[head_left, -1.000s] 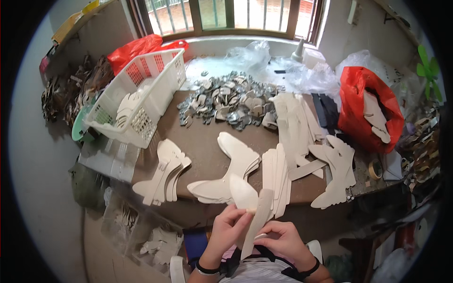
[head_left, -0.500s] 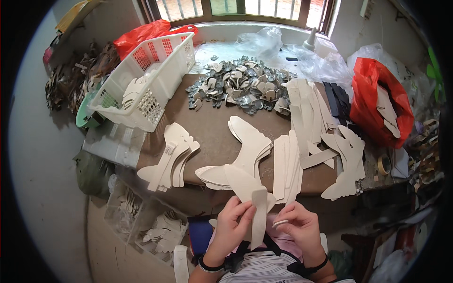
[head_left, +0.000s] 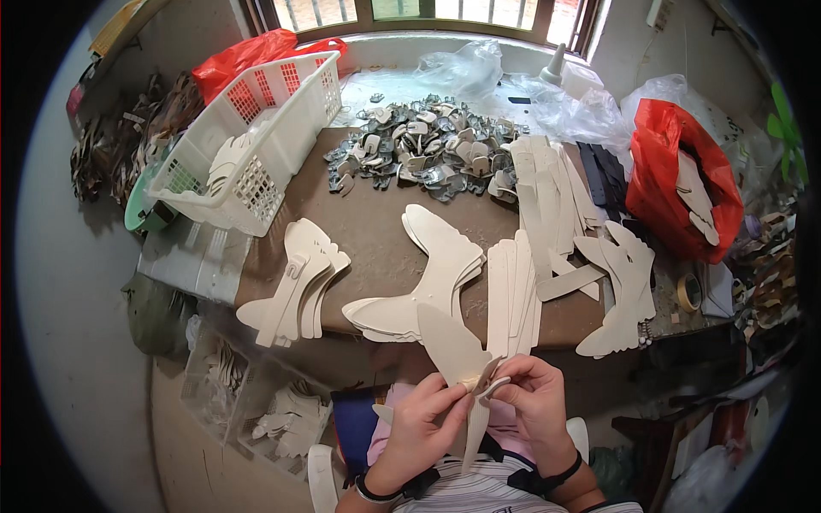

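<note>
Above my lap, my left hand (head_left: 425, 421) pinches a cream, flat, curved cut piece (head_left: 451, 344), which looks like leather or a similar sheet. Its broad rounded end points up toward the table. A narrow tail (head_left: 476, 434) of cream material hangs below the fingers. My right hand (head_left: 537, 395) is closed on a small cream strip with a folded end (head_left: 493, 387), held against the curved piece. The fingertips hide exactly how the two meet. Just beyond my hands lie a stack of boot-shaped cream pieces (head_left: 438, 278) and a stack of straight cream strips (head_left: 510, 291).
More stacked cream pieces lie at left (head_left: 299, 278) and right (head_left: 620, 274) of the brown tabletop (head_left: 342, 214). Behind are a pile of buckle-like parts (head_left: 428, 145), a white basket (head_left: 265, 192) and a red bag (head_left: 663, 205). Clear bins (head_left: 248, 410) stand lower left.
My right hand has moved left and brought its small strip against the piece in my left hand. The curved piece has turned more upright. The view has shifted slightly.
</note>
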`<state>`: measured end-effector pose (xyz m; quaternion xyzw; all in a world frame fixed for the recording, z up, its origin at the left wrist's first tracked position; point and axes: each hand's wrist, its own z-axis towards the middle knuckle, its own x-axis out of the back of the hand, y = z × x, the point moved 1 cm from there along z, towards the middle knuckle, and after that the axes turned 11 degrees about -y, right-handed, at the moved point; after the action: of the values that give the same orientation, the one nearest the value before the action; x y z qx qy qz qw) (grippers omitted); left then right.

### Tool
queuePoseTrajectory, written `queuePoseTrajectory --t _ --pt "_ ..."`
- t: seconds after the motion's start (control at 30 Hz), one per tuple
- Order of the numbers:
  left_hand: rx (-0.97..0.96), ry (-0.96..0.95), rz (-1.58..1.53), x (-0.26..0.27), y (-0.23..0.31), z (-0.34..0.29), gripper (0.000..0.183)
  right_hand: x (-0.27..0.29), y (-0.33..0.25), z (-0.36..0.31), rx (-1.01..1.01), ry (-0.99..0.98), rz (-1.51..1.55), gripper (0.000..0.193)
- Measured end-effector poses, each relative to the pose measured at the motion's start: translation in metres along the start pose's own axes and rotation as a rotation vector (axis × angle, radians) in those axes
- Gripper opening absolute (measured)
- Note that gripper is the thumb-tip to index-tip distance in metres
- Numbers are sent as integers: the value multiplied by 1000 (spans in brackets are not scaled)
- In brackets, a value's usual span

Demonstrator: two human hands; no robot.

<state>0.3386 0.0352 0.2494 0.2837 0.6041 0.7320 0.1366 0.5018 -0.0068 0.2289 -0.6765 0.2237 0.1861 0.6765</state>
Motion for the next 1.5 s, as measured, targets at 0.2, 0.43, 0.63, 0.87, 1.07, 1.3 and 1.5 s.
queuePoseTrajectory --t 0.2,0.43,0.63,0.87,1.07,1.3,1.5 --pt "-44 13 40 -1 -1 1 18 -4 4 1 13 27 44 18" --pt "-7 7 83 0 2 -3 18 0 -1 5 -71 -29 -106 15" --pt "-34 73 138 -3 -1 -6 19 -4 -1 8 -118 -23 -13 15" --pt "-76 118 189 -3 2 -9 19 -12 -9 13 -109 -82 14 32" --pt "-154 57 299 6 10 -5 22 -15 -10 11 -63 -96 -10 40" --pt "-256 -18 489 9 15 -1 25 -10 -8 6 -104 -198 -24 27" --pt "-278 -8 419 4 5 -7 29 -6 -5 3 3 -272 -177 15"
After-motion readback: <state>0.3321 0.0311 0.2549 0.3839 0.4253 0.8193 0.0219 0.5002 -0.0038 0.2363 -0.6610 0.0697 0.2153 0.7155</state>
